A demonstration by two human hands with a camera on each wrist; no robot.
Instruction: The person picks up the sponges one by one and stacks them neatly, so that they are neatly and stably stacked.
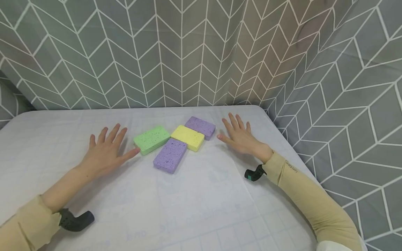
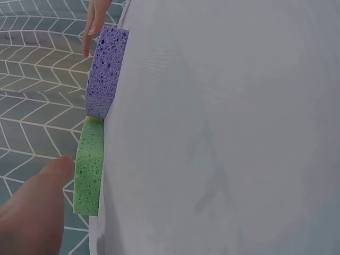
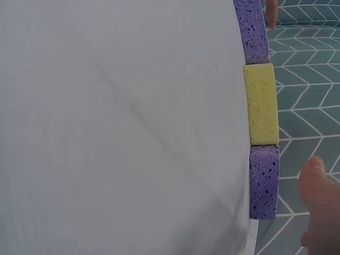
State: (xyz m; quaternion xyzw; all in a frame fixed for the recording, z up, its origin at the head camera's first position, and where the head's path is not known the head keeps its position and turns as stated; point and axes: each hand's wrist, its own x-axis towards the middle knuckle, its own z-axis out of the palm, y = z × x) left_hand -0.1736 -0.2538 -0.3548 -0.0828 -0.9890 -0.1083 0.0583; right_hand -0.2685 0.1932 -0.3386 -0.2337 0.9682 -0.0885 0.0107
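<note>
Several sponges lie flat in a loose cluster on the table. The green sponge (image 1: 152, 139) is at the left, the yellow sponge (image 1: 188, 137) in the middle. One purple sponge (image 1: 200, 127) sits behind the yellow one, and another purple sponge (image 1: 170, 155) lies nearest the front. My left hand (image 1: 105, 153) is spread palm down left of the green sponge, its thumb tip right at that sponge's edge in the head view. To the right of the cluster my right hand (image 1: 242, 138) spreads its fingers, apart from the rear purple sponge. Neither hand holds anything.
A white cloth (image 1: 201, 195) with faint printed lines covers the table. Grey curtains (image 1: 169, 52) with white chevron lines stand along the back and right sides. Black wrist cameras (image 1: 76, 220) hang beneath both sleeves.
</note>
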